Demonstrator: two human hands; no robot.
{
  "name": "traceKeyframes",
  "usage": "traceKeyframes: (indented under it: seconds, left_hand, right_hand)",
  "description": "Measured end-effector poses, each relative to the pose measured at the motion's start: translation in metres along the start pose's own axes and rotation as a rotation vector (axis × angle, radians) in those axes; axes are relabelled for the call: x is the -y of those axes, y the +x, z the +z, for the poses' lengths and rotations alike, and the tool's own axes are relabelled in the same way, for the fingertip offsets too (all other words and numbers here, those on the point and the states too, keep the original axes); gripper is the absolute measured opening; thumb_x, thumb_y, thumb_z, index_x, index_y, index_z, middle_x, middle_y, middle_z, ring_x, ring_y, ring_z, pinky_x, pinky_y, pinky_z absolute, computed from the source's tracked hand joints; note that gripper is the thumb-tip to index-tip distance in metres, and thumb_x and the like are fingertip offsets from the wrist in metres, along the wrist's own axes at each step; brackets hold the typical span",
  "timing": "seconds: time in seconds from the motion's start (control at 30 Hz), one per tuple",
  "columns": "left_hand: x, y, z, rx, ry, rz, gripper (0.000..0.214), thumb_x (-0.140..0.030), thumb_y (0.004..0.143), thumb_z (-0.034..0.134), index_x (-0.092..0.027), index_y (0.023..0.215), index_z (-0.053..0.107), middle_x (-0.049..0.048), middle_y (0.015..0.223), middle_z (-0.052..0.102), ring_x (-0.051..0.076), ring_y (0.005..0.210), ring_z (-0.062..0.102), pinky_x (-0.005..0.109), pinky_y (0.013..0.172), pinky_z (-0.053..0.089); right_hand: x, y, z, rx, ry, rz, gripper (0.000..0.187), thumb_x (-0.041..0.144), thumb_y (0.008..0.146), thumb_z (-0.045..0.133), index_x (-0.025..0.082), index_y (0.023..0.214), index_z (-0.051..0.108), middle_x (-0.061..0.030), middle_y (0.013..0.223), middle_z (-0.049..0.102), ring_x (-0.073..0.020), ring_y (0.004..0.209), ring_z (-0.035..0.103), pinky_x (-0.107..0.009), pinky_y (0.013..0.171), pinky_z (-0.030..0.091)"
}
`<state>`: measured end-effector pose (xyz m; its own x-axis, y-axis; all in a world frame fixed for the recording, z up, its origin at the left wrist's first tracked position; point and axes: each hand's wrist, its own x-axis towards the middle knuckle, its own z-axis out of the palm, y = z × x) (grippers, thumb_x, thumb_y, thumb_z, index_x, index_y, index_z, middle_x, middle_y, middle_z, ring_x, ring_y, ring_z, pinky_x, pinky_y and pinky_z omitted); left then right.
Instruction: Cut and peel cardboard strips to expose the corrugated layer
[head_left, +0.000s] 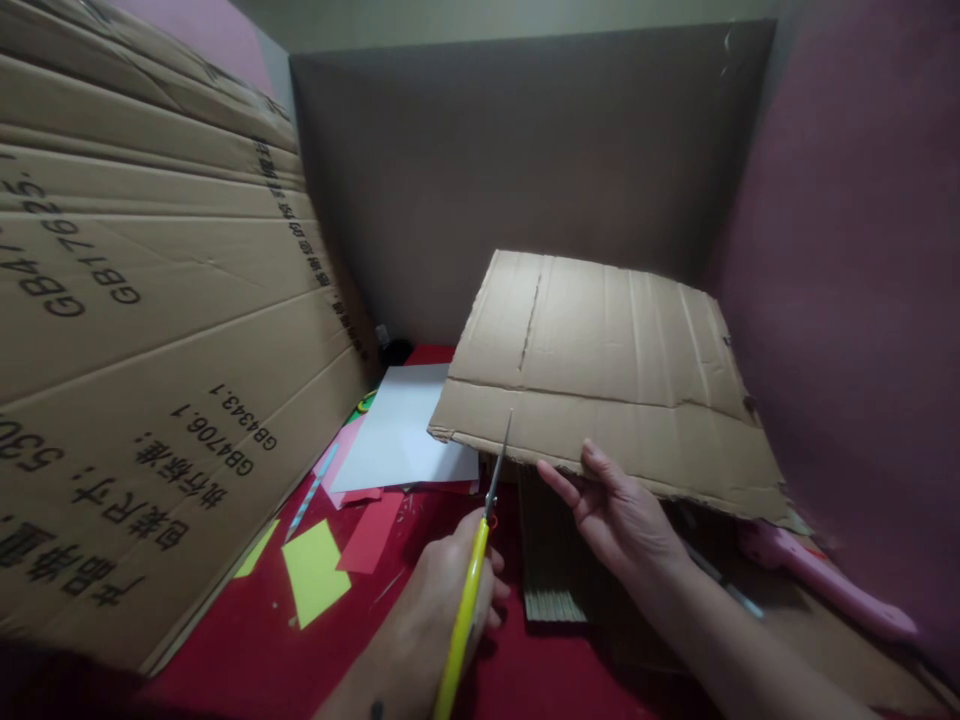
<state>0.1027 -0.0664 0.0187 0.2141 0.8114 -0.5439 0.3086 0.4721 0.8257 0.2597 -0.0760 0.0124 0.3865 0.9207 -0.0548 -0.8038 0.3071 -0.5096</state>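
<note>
A brown cardboard sheet is raised and tilted above the table. My right hand grips its near edge, thumb on the upper face and the other fingers partly hidden beneath. In my left hand is a pair of yellow-handled scissors, seen nearly edge-on. The scissors' narrow metal blade lies across the sheet's near edge, left of my right hand; whether a second blade sits below the sheet is hidden. A dark, ragged slit line runs along the sheet's far left part, roughly in line with the blade.
Stacked corrugated cardboard lies under the sheet. White paper, yellow paper, red paper and a striped straw lie on the red table cover. A printed cardboard panel stands left; a pink-handled object lies right.
</note>
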Motion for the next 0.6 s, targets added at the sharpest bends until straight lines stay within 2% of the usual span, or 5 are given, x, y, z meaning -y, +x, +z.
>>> traceKeyframes:
  seconds: [0.13,0.23,0.33,0.47,0.6]
  left_hand:
    - [0.008,0.003,-0.004,-0.003,0.094,0.05,0.03,-0.034,0.083,0.033,-0.014,0.07,0.051,0.0031,0.055,0.055,0.011,0.039,0.046,0.024,0.042,0.037]
    - [0.011,0.003,-0.011,0.002,0.349,0.251,0.018,-0.031,0.081,0.039,-0.017,0.078,0.049,0.0018,0.056,0.056,0.014,0.045,0.052,0.024,0.045,0.038]
    - [0.009,-0.001,-0.019,-0.02,0.623,0.445,0.015,-0.032,0.083,0.04,-0.02,0.081,0.049,0.0015,0.056,0.056,0.016,0.048,0.055,0.025,0.049,0.036]
    - [0.001,-0.007,-0.022,-0.089,0.865,0.514,0.019,-0.032,0.086,0.032,-0.021,0.083,0.047,0.0021,0.057,0.056,0.016,0.047,0.052,0.026,0.05,0.032]
    - [-0.001,-0.007,-0.021,-0.122,0.947,0.524,0.022,-0.032,0.088,0.029,-0.021,0.082,0.046,0.0025,0.057,0.054,0.017,0.049,0.052,0.026,0.05,0.03]
  right_hand:
    - [-0.001,0.0,-0.001,0.015,-0.015,0.006,0.015,0.01,0.066,0.073,0.015,0.056,0.062,0.007,0.054,0.061,-0.0068,0.054,0.056,-0.044,0.082,0.055]
    - [-0.001,0.0,-0.001,0.014,-0.011,0.01,0.015,0.01,0.065,0.073,0.015,0.056,0.062,0.0068,0.054,0.062,-0.0069,0.054,0.057,-0.044,0.083,0.055]
    - [-0.001,-0.001,0.0,0.016,0.008,0.009,0.014,0.009,0.064,0.073,0.014,0.057,0.063,0.0066,0.055,0.063,-0.0074,0.057,0.058,-0.044,0.081,0.055]
    - [0.0,-0.001,0.0,0.034,0.017,0.013,0.014,0.01,0.063,0.075,0.014,0.057,0.063,0.007,0.055,0.064,-0.0079,0.058,0.06,-0.045,0.081,0.055]
    - [0.0,-0.001,0.0,0.046,-0.007,0.021,0.014,0.012,0.061,0.076,0.015,0.057,0.064,0.0064,0.055,0.065,-0.0091,0.057,0.061,-0.045,0.082,0.054]
